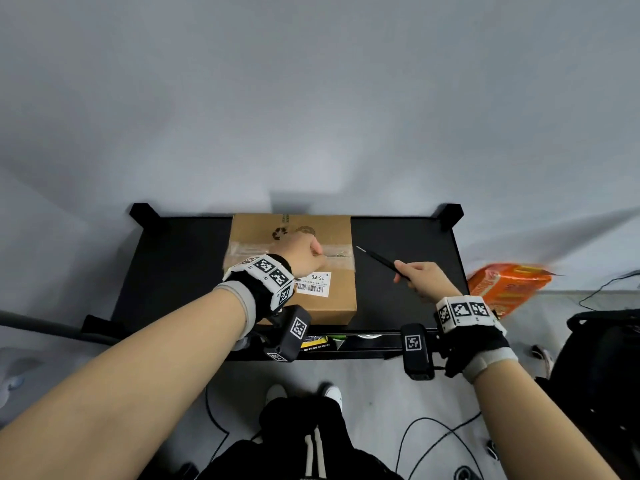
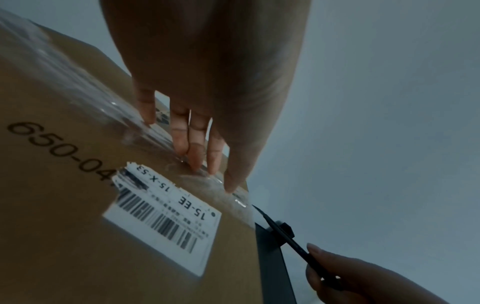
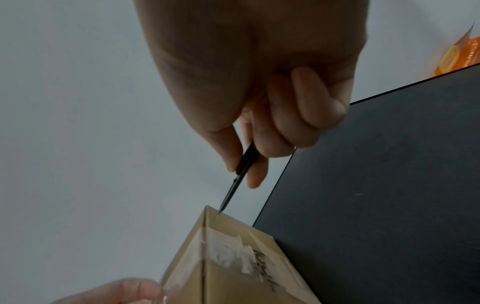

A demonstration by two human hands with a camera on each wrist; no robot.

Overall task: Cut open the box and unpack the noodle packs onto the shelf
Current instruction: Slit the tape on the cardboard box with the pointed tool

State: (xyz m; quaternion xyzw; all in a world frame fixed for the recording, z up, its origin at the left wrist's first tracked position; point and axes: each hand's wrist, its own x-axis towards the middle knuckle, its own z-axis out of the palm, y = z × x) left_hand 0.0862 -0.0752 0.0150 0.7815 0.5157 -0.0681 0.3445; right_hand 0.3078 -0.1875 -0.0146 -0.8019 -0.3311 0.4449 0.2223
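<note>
A taped brown cardboard box (image 1: 332,303) stands mid-shelf on the black shelf top (image 1: 173,271), with a white barcode label (image 1: 313,285) on its lid. My left hand (image 1: 304,252) rests on the clear tape seam (image 1: 343,259). In the left wrist view its straight fingers (image 2: 194,156) press the tape on the box (image 2: 64,205). My right hand (image 1: 415,278) pinches a thin black knife (image 1: 375,259) to the right of the box. The knife (image 3: 233,191) points its tip at the top right edge of the box (image 3: 233,277).
An orange noodle pack (image 1: 505,289) lies past the shelf's right end. Small packets (image 1: 315,342) show on a lower level under the front edge. Cables trail on the floor, a dark bag (image 1: 602,358) sits right, and a grey tube (image 1: 52,327) lies left.
</note>
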